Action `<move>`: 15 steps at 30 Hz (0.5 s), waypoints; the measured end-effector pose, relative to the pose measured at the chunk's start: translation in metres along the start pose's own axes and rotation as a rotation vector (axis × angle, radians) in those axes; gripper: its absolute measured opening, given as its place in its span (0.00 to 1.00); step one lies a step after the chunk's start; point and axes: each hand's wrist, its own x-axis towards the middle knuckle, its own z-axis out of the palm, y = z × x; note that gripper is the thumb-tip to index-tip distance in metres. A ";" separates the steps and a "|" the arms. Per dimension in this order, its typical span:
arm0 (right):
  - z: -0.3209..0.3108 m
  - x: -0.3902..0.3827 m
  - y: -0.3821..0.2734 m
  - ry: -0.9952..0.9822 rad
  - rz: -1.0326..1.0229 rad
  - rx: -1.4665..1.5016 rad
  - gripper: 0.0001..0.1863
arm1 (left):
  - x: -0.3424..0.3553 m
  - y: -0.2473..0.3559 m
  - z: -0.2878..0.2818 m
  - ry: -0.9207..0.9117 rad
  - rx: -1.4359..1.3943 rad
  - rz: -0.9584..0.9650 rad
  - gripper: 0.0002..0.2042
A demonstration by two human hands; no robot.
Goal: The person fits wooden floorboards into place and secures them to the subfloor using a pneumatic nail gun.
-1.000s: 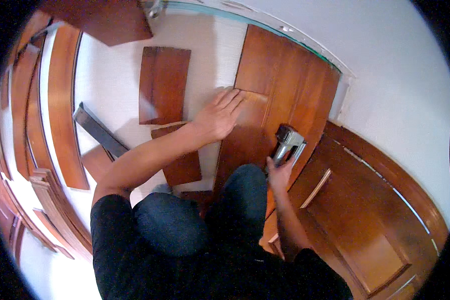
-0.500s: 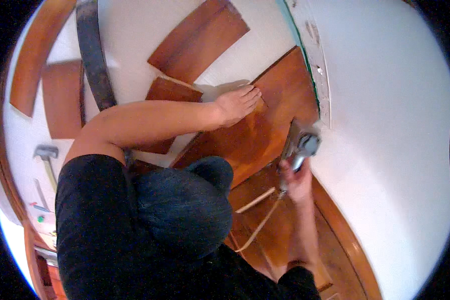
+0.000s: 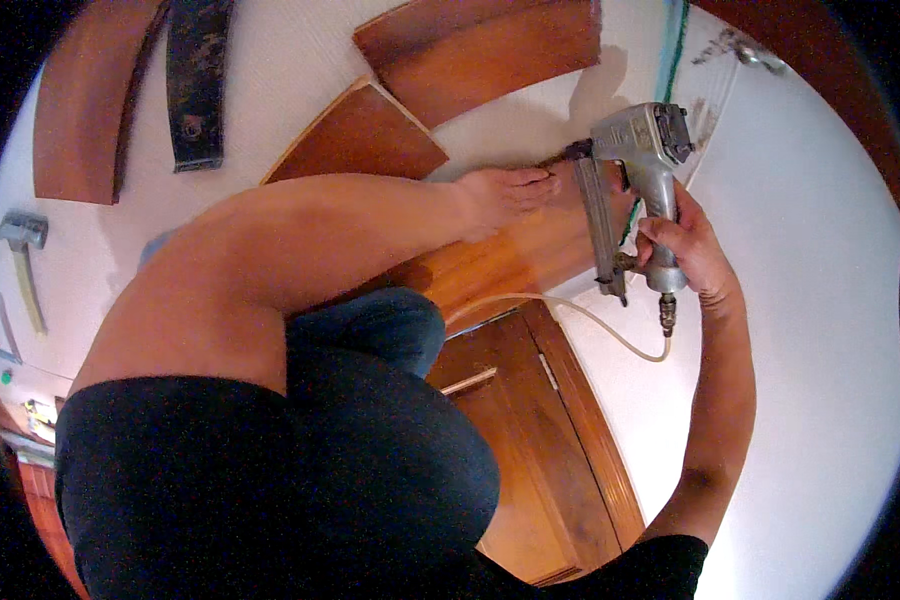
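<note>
Reddish-brown wood everywhere, basically. No packages or labels I can make out, just some small coloured bits at the far 9 o'clock edge, too tiny to tell what they are.

Right hand [image 3: 682, 250] is wrapped tight around the grip of a grey nail gun [image 3: 635, 160], with a pale air hose [image 3: 590, 315] looping off the bottom of the handle. Its long magazine points down toward 6 o'clock. Left hand [image 3: 505, 190] lies flat, fingers stretched out, pressing on the wooden panel [image 3: 510, 262] right beside the gun's nose, at about 12 o'clock from the knee.

Loose boards sit around it: one wood piece [image 3: 370, 135] at 11 o'clock, a longer plank [image 3: 480, 50] at 12. A dark metal bar [image 3: 195, 80] and a curved wood strip [image 3: 85, 100] lie off at 10 o'clock, a hammer [image 3: 25, 255] at 9. The left forearm blocks part of the panel.

White floor [image 3: 800, 330] under it all, and a wooden door panel [image 3: 530, 450] at 5 o'clock.
</note>
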 end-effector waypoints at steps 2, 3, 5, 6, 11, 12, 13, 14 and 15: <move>0.005 -0.001 -0.008 -0.005 0.023 -0.087 0.27 | -0.002 0.005 0.006 0.012 -0.027 -0.001 0.37; 0.003 -0.002 -0.004 -0.022 0.016 -0.092 0.28 | 0.000 0.007 0.000 0.005 -0.038 0.006 0.34; 0.000 0.003 0.004 -0.054 0.003 -0.100 0.29 | 0.000 0.014 -0.005 -0.018 -0.049 0.027 0.32; -0.004 0.010 0.000 -0.079 0.024 -0.187 0.29 | 0.001 0.010 -0.002 -0.031 -0.033 0.034 0.31; -0.003 0.014 -0.003 -0.086 0.081 -0.190 0.29 | 0.005 0.011 0.008 -0.105 -0.002 0.040 0.38; -0.004 0.014 -0.002 -0.105 0.088 -0.211 0.29 | 0.005 0.014 0.007 -0.090 0.027 0.041 0.38; -0.004 0.016 -0.002 -0.122 0.101 -0.226 0.29 | 0.005 0.017 0.006 -0.075 0.056 0.043 0.37; -0.003 0.019 -0.002 -0.138 0.115 -0.241 0.29 | 0.005 0.018 0.006 -0.078 0.020 0.054 0.36; -0.002 0.020 -0.004 -0.152 0.126 -0.258 0.29 | 0.004 0.013 -0.002 -0.079 -0.013 0.065 0.34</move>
